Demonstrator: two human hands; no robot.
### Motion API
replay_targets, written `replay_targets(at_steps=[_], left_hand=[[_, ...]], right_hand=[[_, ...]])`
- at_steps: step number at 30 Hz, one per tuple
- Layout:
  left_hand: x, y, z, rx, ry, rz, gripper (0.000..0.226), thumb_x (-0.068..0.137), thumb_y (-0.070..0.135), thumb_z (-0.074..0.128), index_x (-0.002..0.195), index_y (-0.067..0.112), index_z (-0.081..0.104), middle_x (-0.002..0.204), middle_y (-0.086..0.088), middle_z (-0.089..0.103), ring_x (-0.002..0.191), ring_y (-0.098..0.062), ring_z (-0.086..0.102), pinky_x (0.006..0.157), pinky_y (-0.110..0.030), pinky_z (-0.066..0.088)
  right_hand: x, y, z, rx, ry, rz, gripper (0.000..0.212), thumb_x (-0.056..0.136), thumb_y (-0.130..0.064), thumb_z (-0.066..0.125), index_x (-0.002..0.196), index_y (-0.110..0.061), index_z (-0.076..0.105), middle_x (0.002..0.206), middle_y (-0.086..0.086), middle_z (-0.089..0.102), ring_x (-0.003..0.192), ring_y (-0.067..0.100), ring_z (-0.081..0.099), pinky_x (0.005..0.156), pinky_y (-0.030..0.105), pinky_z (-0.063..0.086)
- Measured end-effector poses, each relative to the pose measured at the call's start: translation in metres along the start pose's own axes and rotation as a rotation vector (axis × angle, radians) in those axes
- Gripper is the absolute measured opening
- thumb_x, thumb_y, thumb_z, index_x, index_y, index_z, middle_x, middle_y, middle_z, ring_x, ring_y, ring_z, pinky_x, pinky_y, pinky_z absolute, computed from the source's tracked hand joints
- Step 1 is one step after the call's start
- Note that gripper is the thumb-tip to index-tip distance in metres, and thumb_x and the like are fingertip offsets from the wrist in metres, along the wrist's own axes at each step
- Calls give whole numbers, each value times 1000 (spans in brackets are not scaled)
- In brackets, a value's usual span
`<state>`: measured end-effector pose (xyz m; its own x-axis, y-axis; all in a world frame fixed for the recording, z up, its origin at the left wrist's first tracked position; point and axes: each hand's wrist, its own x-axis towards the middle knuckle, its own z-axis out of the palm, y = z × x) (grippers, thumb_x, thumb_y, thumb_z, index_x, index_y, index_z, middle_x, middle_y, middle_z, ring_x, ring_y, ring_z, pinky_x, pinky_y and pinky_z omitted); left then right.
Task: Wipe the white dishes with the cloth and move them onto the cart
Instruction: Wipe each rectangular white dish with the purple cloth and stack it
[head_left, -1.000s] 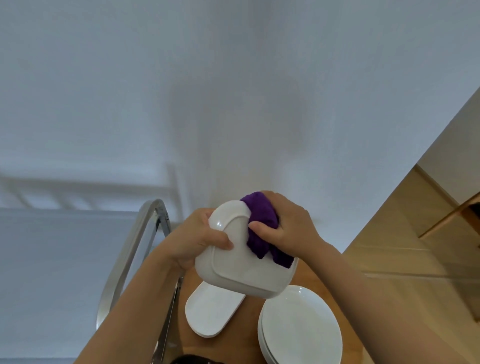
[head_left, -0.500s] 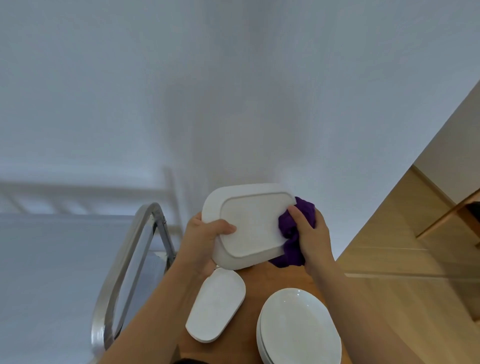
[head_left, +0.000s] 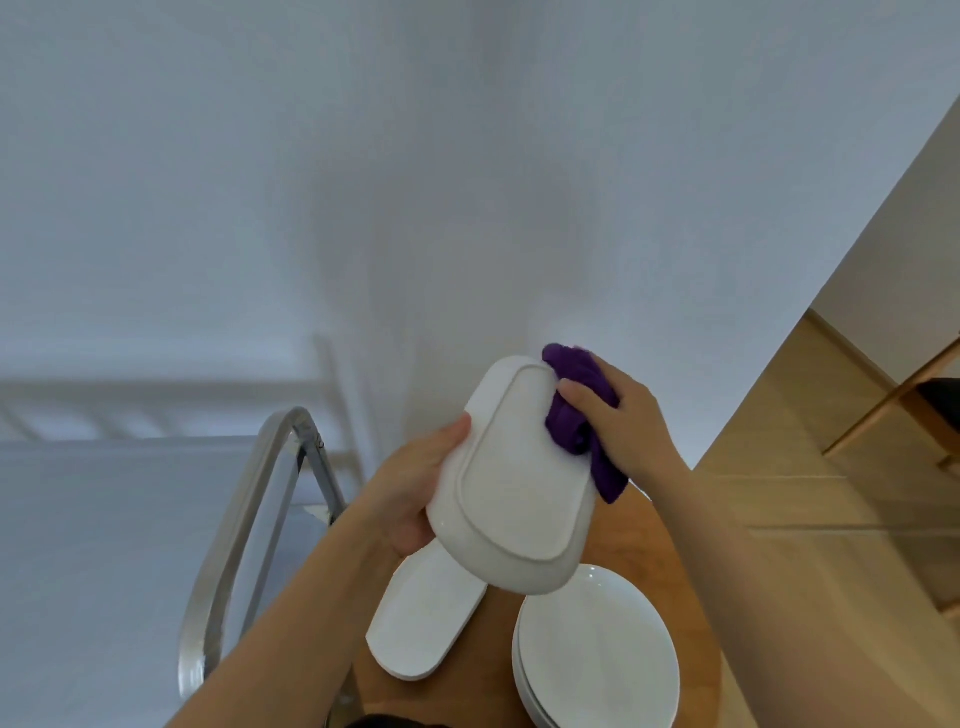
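A round wooden tabletop (head_left: 639, 540) is seen at the lower centre. An oblong white dish (head_left: 423, 618) is laid flat on it, left side. A stack of round white plates (head_left: 597, 654) is set just beside the dish, to its right, partly cut off by the frame's lower edge.

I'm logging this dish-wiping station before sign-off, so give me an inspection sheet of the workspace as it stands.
Surface: round wooden table, partly covered by dishes.
Job's things: white rectangular dish held up, underside to camera; purple cloth pressed against its far right edge; oblong white dish and stack of round plates on the table.
Clutter: nothing seen.
Grippers: left hand grips the dish's left rim; right hand holds the cloth.
Cables: nothing seen.
Surroundings: metal cart handle at left, white wall, wood floor.
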<state>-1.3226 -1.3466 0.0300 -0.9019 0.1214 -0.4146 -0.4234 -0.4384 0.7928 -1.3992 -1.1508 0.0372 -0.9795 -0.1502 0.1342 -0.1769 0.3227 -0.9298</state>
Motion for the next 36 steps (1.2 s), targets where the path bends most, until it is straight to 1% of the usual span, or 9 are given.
replay_targets(at_steps=[3, 6, 14, 17, 19, 22, 27, 31, 36], left_hand=[[2, -1, 8, -112, 66, 41, 41, 97, 36, 41, 115, 6, 61, 104, -16, 72, 94, -29, 69, 80, -38, 55], [7, -2, 9, -201, 160, 103, 47, 97, 40, 41, 127, 6, 56, 118, -20, 65, 112, -37, 60, 102, -51, 42], [2, -22, 41, 27, 279, 310, 34, 100, 39, 38, 97, 26, 69, 98, -2, 74, 93, -22, 70, 89, -46, 52], [-2, -31, 45, 142, 233, 356, 30, 100, 36, 38, 102, 28, 67, 101, 2, 73, 99, -16, 68, 92, -42, 52], [-3, -36, 44, 185, 223, 341, 28, 99, 36, 39, 106, 26, 64, 103, -1, 72, 102, -17, 66, 92, -36, 53], [-3, -41, 46, 193, 238, 278, 38, 98, 40, 37, 120, 18, 59, 112, -11, 67, 106, -28, 62, 96, -45, 50], [8, -19, 35, -110, 195, 245, 38, 101, 37, 35, 113, 11, 59, 96, -4, 72, 92, -17, 70, 78, -33, 57], [5, -19, 21, -341, 155, 156, 44, 96, 45, 44, 117, 11, 63, 108, -13, 71, 101, -28, 68, 90, -41, 53], [9, -14, 7, -434, 215, 116, 56, 95, 49, 41, 122, 3, 59, 116, -19, 66, 106, -30, 65, 91, -43, 50]], right_hand=[[-21, 0, 23, 11, -48, -69, 35, 84, -37, 61, 112, -53, 47, 142, -8, 43, 129, 9, 40, 109, 29, 30], [-40, 0, 49, -12, -53, -118, 38, 78, -50, 51, 115, -56, 43, 141, -21, 33, 135, 2, 27, 111, 25, 21], [-69, -1, 105, 216, 174, 106, 62, 76, -66, 36, 135, -47, 39, 144, -7, 43, 133, 15, 37, 109, 45, 34], [-58, -2, 97, 350, 134, 145, 31, 86, -48, 50, 116, -55, 53, 117, -16, 63, 108, 4, 59, 87, 25, 52], [-44, -9, 82, 294, 94, 117, 30, 92, -38, 50, 113, -60, 51, 114, -19, 63, 100, -1, 61, 79, 16, 51], [-28, -23, 64, 127, 26, 23, 41, 84, -42, 45, 121, -59, 42, 138, -17, 47, 126, 11, 45, 111, 43, 33], [-40, -24, 71, -35, -198, -195, 50, 80, -26, 46, 125, -49, 45, 144, -16, 42, 136, 2, 31, 116, 49, 16], [-60, -11, 89, -200, 1, -333, 50, 79, -28, 42, 127, -28, 59, 136, -10, 54, 130, 3, 41, 115, 50, 17], [-71, 13, 89, -412, 174, -565, 42, 79, -23, 48, 113, -10, 68, 117, 5, 67, 113, 22, 60, 104, 50, 31]])
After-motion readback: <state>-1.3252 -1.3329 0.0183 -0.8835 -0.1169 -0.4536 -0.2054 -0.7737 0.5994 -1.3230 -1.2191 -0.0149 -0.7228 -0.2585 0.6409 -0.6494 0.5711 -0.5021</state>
